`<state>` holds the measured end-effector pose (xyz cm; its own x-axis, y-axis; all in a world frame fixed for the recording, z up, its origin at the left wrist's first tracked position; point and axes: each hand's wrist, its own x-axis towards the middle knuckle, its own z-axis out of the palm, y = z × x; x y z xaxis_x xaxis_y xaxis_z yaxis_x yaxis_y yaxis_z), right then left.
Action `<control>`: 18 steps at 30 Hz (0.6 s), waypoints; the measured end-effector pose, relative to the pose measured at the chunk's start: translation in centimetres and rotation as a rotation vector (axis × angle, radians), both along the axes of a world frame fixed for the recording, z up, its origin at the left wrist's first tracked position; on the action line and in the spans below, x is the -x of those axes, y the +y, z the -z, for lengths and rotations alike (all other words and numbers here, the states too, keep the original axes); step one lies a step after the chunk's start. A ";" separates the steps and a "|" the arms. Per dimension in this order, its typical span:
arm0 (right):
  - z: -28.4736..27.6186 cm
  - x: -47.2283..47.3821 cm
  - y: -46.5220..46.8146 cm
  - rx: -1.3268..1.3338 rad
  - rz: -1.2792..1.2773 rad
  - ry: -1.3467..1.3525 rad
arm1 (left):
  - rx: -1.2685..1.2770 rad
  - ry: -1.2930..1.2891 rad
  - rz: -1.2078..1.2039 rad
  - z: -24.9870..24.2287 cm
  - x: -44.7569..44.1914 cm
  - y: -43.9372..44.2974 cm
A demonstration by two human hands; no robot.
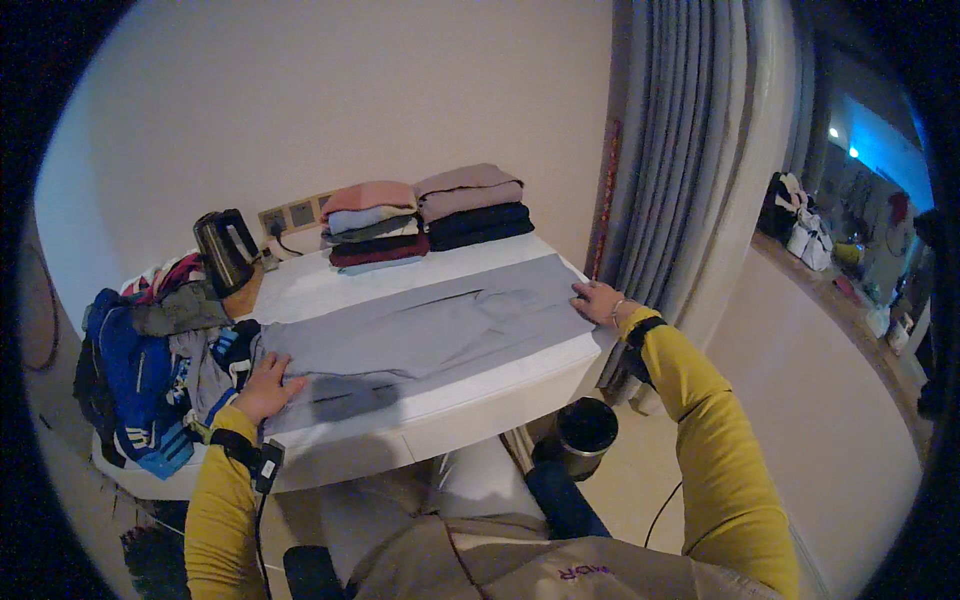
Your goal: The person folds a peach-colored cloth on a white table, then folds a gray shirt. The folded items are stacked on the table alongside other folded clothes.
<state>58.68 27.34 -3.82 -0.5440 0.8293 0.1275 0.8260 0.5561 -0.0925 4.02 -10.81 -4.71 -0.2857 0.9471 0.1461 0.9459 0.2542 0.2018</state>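
A pair of light grey trousers [420, 330] lies lengthwise across the white desk [300, 292], mostly flat with some creases. On the cloth's left end rests my left hand [266, 386], its fingers spread and gripping nothing. My right hand [598, 301] touches the opposite end, near the desk's right edge, with the fingers fairly straight. Whether it pinches the fabric is hard to make out. Beyond the trousers stand two stacks of folded clothes: one with an orange-pink piece on top [369, 196], the other with pinkish folds [471, 187] above dark ones.
A heap of loose clothes [142, 367] covers the desk's left end. Behind it stands a dark electric kettle [225, 251] near a wall socket panel [289, 216]. Grey curtains [675, 150] hang at the right. On the floor is a dark bin [585, 427].
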 end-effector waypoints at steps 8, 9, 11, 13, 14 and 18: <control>-1.2 -2.3 -2.8 -0.134 0.213 0.080 | -0.128 0.094 0.249 -1.1 -6.9 2.2; -0.9 -2.4 -2.7 -0.092 0.198 0.143 | -0.036 0.077 0.207 -1.2 -8.1 2.4; -0.1 -2.0 -2.4 -0.060 0.130 0.275 | 0.080 0.054 0.145 -1.3 -9.3 2.1; 0.1 -2.1 -2.0 -0.107 0.080 0.296 | 0.079 0.018 0.143 -1.2 -9.6 1.9; -0.1 -2.0 -1.8 -0.132 0.097 0.233 | 0.084 0.014 0.121 -1.0 -9.6 1.9; -3.2 1.0 -2.5 -0.094 0.122 -0.219 | 0.044 0.087 0.128 0.6 -9.0 2.4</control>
<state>57.69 24.86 -0.65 -0.4637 0.8807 0.0972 0.8821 0.4486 0.1434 13.00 -8.42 -5.30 -0.1499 0.9811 0.1227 0.9846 0.1368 0.1089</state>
